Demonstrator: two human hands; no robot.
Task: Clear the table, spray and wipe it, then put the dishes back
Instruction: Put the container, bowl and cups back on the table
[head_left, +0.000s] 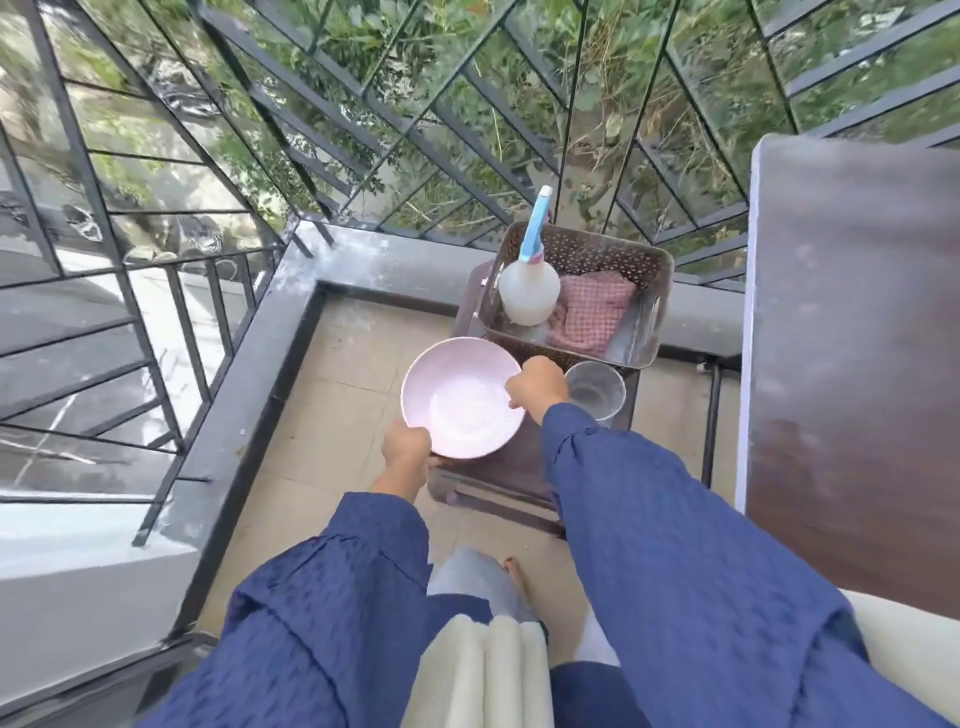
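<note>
Both hands grip pink plate beside glass, basket.

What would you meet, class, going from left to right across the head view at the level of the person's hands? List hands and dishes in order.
left hand → pink bowl → right hand → clear glass → dark brown table
</note>
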